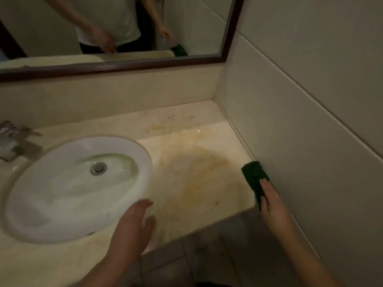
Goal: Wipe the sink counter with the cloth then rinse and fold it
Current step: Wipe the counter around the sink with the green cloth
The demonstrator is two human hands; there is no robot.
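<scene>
A dark green cloth lies folded on the beige counter, pressed against the right wall near the front edge. My right hand rests flat on the cloth's near end, fingers extended over it. My left hand hovers open with fingers spread over the counter's front edge, just right of the white oval sink basin. Orange-brown stains spread across the counter between the basin and the cloth.
A chrome faucet stands at the left behind the basin. A dark-framed mirror hangs above the backsplash. Tiled wall closes the right side. Floor tiles show below the counter's front edge.
</scene>
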